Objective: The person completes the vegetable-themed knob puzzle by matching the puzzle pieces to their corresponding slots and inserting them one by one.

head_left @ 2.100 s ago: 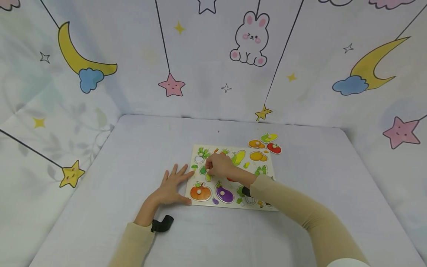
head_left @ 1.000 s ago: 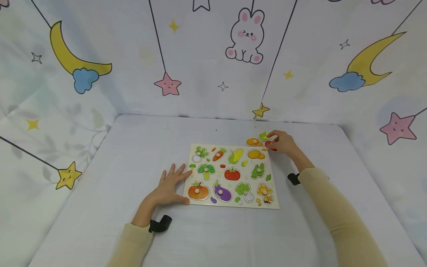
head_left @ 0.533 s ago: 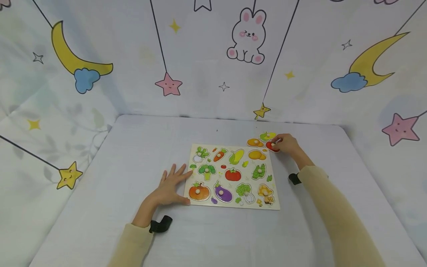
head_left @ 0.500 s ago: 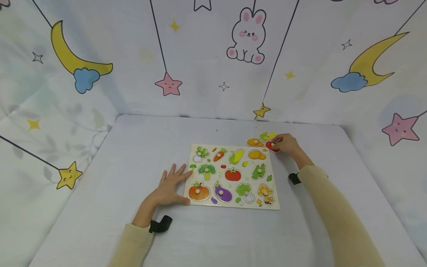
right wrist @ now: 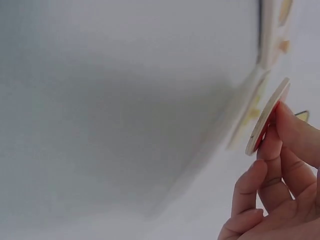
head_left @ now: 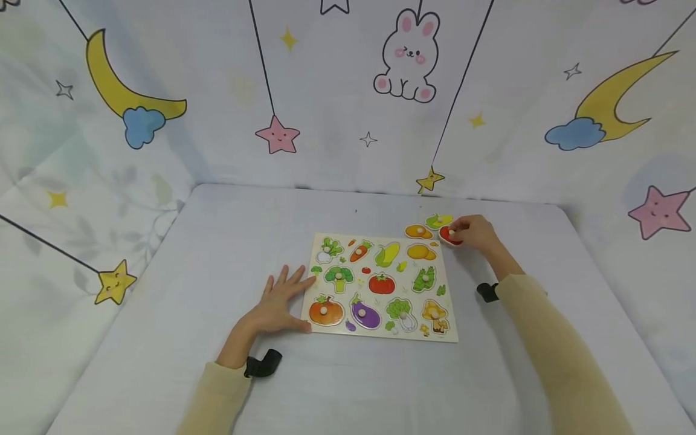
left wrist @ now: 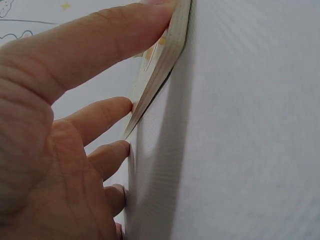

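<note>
My right hand (head_left: pixel 478 232) pinches a red tomato puzzle piece (head_left: pixel 447 236) beyond the board's far right corner. In the right wrist view the piece (right wrist: pixel 268 116) is tilted, its pale wooden edge apart from the table. My left hand (head_left: pixel 276 308) has its fingers spread at the left edge of the vegetable puzzle board (head_left: pixel 375 335), the thumb and index finger touching it. Knobbed pieces such as the eggplant (head_left: pixel 365 315) and broccoli (head_left: pixel 338 275) sit in the board. Its tomato (head_left: pixel 382 283), corn (head_left: pixel 387 255) and potato (head_left: pixel 418 252) spots show pictures without knobs.
A potato piece (head_left: pixel 417 231) and a corn piece (head_left: pixel 437 222) lie on the white table (head_left: pixel 261 217) behind the board. A printed cloth wall (head_left: pixel 337 163) rises along the back and sides.
The right hand has gone from the broccoli to the loose pieces, taken hold of the tomato piece and lifted it slightly. The left hand stays at the board's edge.
</note>
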Tool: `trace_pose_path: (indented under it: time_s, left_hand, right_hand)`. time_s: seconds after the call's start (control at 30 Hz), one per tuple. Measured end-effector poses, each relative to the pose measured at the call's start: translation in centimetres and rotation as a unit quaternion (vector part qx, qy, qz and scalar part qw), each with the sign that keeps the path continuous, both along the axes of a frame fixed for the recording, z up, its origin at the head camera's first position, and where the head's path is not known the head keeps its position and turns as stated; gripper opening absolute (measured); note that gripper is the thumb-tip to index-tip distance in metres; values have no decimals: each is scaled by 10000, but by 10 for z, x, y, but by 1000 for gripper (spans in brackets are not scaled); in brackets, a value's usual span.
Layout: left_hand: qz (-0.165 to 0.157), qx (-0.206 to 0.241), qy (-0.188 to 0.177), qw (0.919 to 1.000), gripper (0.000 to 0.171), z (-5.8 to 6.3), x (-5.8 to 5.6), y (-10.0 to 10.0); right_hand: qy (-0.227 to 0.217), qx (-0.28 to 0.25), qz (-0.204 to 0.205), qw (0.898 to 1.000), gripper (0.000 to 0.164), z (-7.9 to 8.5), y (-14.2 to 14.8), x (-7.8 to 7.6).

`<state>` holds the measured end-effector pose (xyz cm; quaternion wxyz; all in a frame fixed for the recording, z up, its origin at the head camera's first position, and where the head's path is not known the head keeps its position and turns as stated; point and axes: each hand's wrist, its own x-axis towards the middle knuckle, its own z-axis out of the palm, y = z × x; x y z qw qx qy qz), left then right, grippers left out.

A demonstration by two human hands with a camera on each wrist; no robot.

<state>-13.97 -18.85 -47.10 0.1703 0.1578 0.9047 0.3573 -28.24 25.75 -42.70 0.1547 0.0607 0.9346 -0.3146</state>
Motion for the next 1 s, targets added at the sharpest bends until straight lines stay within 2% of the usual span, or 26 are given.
trace_pose_path:
  time_s: [0.13, 0.3, 0.53, 0.73, 0.87, 1.0]
  left_hand:
    - [20, -19, 14, 10000, 99, 1, 0, -1]
    - [40, 7, 9, 10000, 100, 0, 0, -1]
    - [24, 5, 59, 10000, 101, -1, 0, 0]
    - [24, -17, 42, 10000, 99, 0, 0, 1]
    - [0, -1, 66, 10000, 98, 1, 0, 1]
    - [8, -7, 21, 10000, 98, 2, 0, 1]
  right_hand:
    - [288, -45, 218, 9993, 27, 8, -15, 9]
    - [578, -66, 810, 9950, 18, 13, -51, 24]
    - [533, -60, 1810, 9820, 7, 11, -104, 52]
    - [342, 261, 2164, 9754, 4, 3, -130, 70]
    - [400, 445, 2298, 9714, 4, -6, -137, 74]
    - [399, 510, 2265, 9719, 4, -11, -140, 75]
